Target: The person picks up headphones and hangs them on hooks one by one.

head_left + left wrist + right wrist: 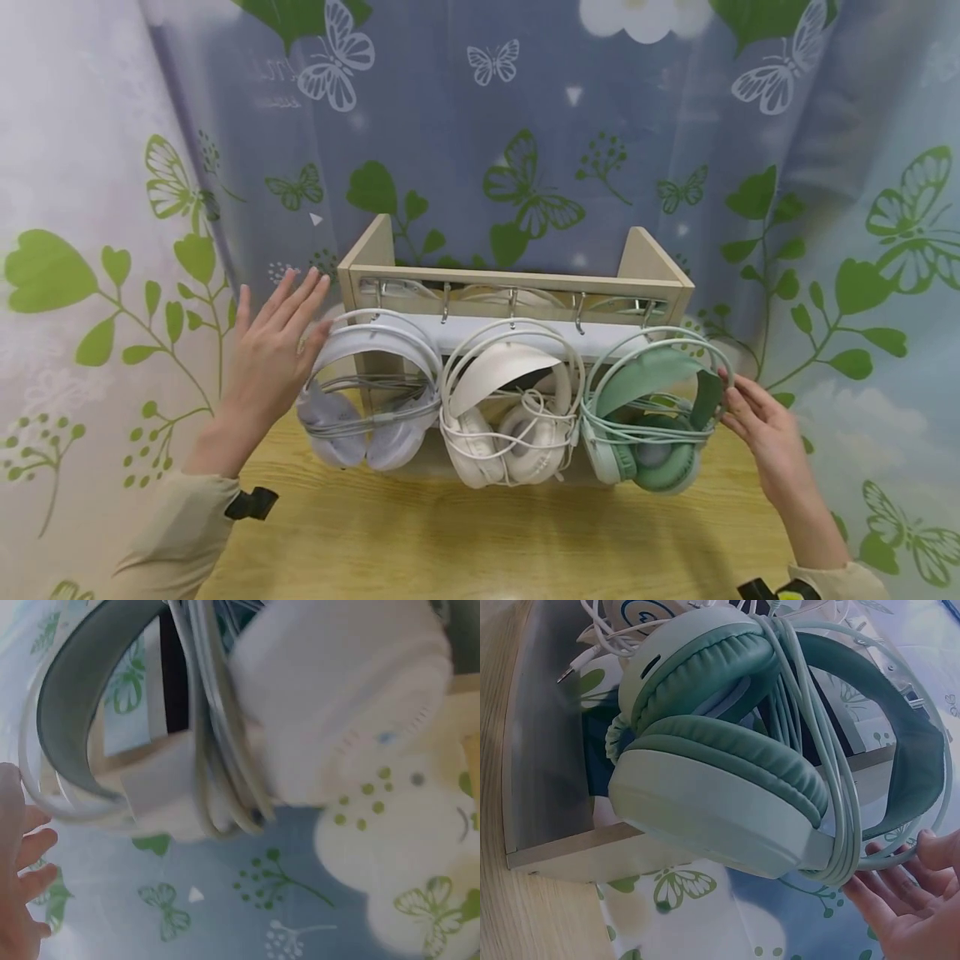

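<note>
Three pairs of headphones hang in a row along the front of a hooked rack: lavender-white headphones at left, cream headphones in the middle, green headphones at right. Each has its cable wound around it. My left hand is spread beside the lavender-white pair, its thumb right at the headband and the fingers straight. On the other side, my right hand pinches the outer band of the green pair between thumb and fingers. In the right wrist view, green ear pads face each other.
Metal hooks line the rack's front, some between the headphones. The rack stands on a wood-grain table. Behind and at both sides hangs a curtain with butterflies and leaves. A cable plug dangles near the rack's side panel.
</note>
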### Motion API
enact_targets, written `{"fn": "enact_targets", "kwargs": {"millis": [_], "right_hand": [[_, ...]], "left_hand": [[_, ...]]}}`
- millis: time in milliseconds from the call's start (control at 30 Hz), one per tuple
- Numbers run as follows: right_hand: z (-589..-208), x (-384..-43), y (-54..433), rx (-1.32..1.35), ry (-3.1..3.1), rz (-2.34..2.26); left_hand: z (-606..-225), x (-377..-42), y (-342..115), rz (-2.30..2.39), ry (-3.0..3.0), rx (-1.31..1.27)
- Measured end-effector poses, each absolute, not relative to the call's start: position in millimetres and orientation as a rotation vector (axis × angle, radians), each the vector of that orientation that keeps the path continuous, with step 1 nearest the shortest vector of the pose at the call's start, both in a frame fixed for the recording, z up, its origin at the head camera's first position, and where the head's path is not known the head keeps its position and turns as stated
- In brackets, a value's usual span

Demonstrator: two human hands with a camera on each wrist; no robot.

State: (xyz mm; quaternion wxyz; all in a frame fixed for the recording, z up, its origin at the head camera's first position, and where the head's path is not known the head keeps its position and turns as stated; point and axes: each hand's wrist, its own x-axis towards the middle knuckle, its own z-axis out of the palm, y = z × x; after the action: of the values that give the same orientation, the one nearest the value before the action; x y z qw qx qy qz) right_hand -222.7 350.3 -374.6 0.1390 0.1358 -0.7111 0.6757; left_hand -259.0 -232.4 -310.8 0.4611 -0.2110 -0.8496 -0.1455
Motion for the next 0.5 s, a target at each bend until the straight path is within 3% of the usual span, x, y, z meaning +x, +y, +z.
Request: {"fn": "enact_targets", "kwargs": {"millis": [333, 500], "right_hand": [[-382, -220, 352, 0.386, -2.079, 1.804], [-389, -218, 357, 0.337, -2.259, 1.406]], "left_hand": [[-338, -249, -266, -0.38, -2.164, -0.418], [-360, -240, -284, -0.407, -2.206, -0.373]]}}
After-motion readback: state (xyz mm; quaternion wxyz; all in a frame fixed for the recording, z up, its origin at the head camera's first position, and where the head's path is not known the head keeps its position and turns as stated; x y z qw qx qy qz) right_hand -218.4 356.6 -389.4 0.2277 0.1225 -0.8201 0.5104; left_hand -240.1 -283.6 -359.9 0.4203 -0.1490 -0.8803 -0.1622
